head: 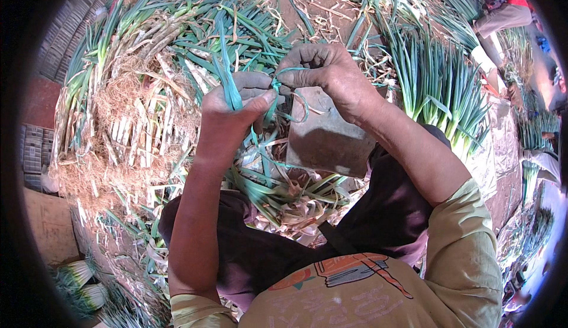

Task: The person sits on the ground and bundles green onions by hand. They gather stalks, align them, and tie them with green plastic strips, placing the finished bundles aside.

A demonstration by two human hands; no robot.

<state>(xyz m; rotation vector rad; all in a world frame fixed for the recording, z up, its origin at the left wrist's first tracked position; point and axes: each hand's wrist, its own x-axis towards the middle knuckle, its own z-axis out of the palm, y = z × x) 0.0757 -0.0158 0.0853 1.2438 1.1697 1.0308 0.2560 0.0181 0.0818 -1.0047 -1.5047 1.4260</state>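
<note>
Both my hands meet in front of me over a green plastic twine point(276, 83) with a knot in it. My left hand point(242, 97) grips the twine below the knot between thumb and fingers, and a flat green strip point(228, 83) runs up out of its palm. Pinched by the thumb and forefinger of my right hand point(317, 68) is the upper part of the twine at the knot. A loose loop hangs to the right, and more twine trails below. Under my right hand stands a flat grey board or block point(330, 128), partly in shadow.
Untrimmed leeks or large green onions with roots point(133, 115) are heaped at left. Cleaned stalks point(439, 79) stand at right. Peeled leaves point(301, 212) litter the ground between my legs. Bundles point(82, 283) lie at lower left. Another person point(506, 12) sits at upper right.
</note>
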